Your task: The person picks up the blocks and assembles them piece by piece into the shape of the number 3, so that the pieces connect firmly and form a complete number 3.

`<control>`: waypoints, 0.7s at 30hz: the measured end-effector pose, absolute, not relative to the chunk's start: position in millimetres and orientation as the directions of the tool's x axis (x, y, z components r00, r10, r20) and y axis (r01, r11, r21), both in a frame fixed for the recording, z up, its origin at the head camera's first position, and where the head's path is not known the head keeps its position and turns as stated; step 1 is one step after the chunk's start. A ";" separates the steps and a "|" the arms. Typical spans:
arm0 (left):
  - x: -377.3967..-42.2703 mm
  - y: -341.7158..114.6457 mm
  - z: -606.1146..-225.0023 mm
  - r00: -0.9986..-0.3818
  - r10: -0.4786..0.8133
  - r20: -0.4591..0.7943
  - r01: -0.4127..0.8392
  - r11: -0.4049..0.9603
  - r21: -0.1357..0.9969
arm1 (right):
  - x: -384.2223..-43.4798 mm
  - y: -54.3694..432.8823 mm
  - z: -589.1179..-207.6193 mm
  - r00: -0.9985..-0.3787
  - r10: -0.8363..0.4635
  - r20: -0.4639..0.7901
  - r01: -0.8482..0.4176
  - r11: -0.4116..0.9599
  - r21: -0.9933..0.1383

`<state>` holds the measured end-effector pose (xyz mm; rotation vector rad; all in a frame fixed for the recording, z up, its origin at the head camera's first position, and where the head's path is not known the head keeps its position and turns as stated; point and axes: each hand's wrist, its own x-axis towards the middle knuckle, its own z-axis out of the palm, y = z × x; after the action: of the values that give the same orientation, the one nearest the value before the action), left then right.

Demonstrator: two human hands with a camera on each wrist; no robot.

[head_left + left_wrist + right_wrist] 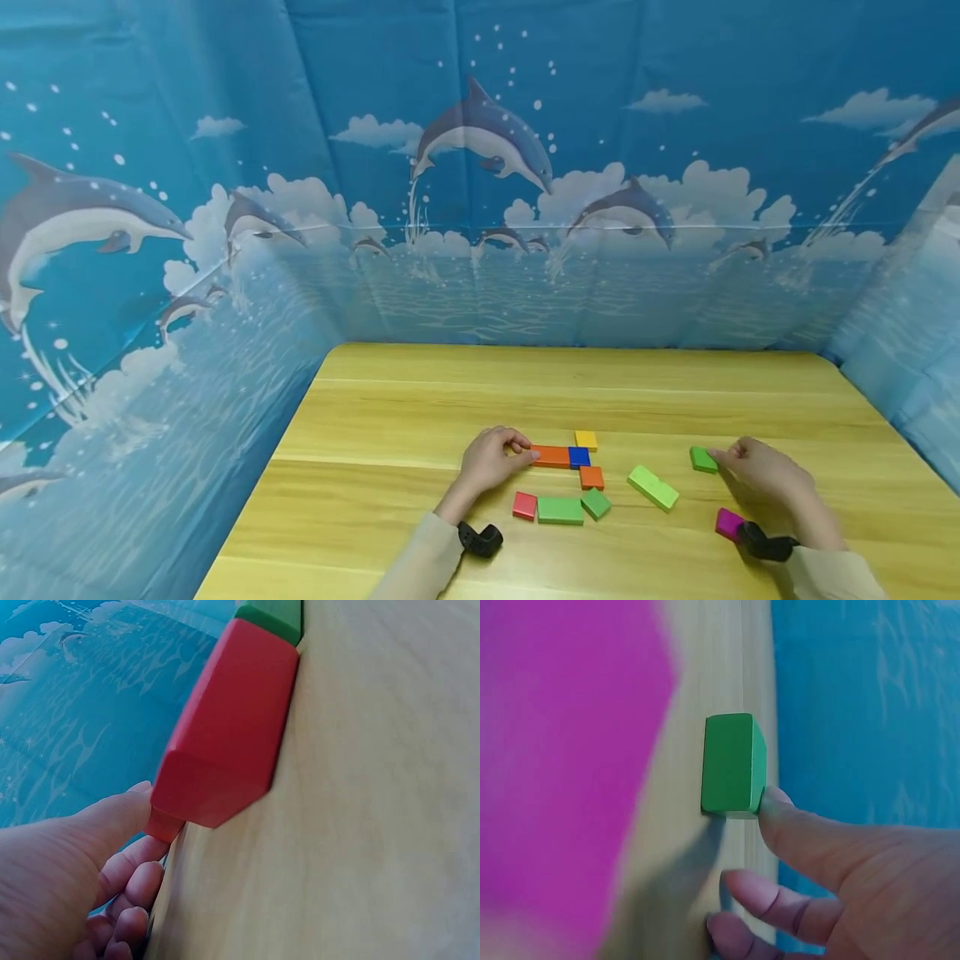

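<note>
With thumb and fingertips, my left hand (489,460) grips the left end of a long orange block (551,456) lying flat. A blue block (579,457) sits against its other end. In the left wrist view, a red block (229,724) stands in front and hides most of the orange one. My right hand (767,477) has its thumb tip at the corner of a small green block (729,763). In the right wrist view the other fingers are bent loosely below, apart from that block. Beside the right wrist lies a magenta block (727,523), large and blurred up close.
Yellow (586,441) and small orange (592,477) blocks touch or border the blue one. Nearer the person, a red block, a long green block (560,511) and a turned green block (596,503) form a row. Light green blocks (653,488) lie between the hands. A dolphin-print curtain (480,292) surrounds the wooden table (420,392).
</note>
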<state>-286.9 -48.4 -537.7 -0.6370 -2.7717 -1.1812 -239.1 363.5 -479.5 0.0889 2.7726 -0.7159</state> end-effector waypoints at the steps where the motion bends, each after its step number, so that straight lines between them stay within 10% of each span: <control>1: -286.9 -48.6 -538.0 -0.914 0.344 0.213 0.392 0.623 0.677 | -245.1 357.8 -479.7 -0.964 -0.030 -0.265 0.105 0.870 -0.481; 21: -285.8 -50.1 -534.9 -0.916 0.352 0.192 0.382 0.620 0.685 | -319.5 254.2 -488.9 -0.937 -0.280 -0.207 -0.043 0.683 -0.729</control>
<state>-285.8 -50.1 -534.9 -0.6333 -2.7924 -1.1954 -319.5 254.2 -488.9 -0.2562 2.5946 -1.1127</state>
